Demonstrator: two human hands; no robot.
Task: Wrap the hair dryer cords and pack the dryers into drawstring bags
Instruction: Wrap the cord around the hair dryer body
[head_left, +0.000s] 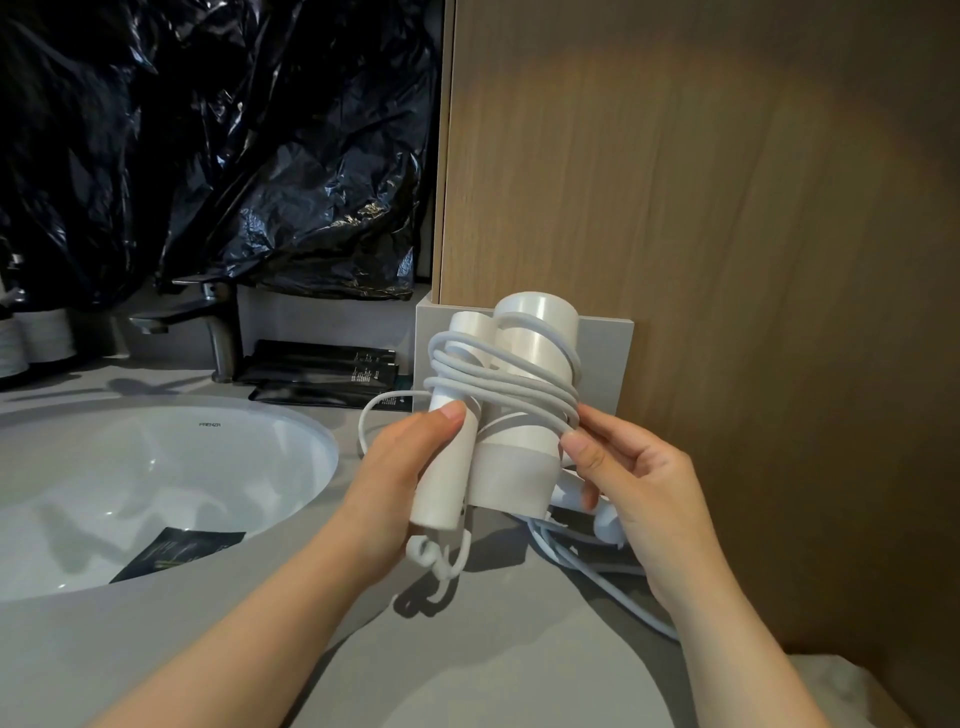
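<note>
My left grip (410, 467) is closed round the handle of the white hair dryer (524, 457), thumb pressed on the front of the handle. My right grip (639, 483) pinches the white cord (498, 384) between thumb and fingertips, holding the turns against the side of the barrel. The cord is wound several times around barrel and handle together. One loose loop of it bulges out on the side toward the sink (291, 431), and a small hanging loop dangles under the handle.

I hold the dryer in the air just right of the sink, above the grey desk (467, 649), barrel pointing up and away from me. Under my right grip lie some white rounded parts and a white cable along the desk. I cannot tell what they belong to.

The sink's far inner wall bears a small grey maker's mark that seems to read FAENZA. A black sachet (176, 551) lies inside the sink, its print too faint to read. Behind the sink stands a dark metal tap (208, 322). Beside the tap, on the dryer's side, is a stack of black sachets (322, 369) with tiny white lettering I cannot make out.

Crumpled black plastic sheeting (234, 156) hangs behind the sink. A wooden panel (727, 208) rises well to its right, with a grey box (608, 364) at its foot.
</note>
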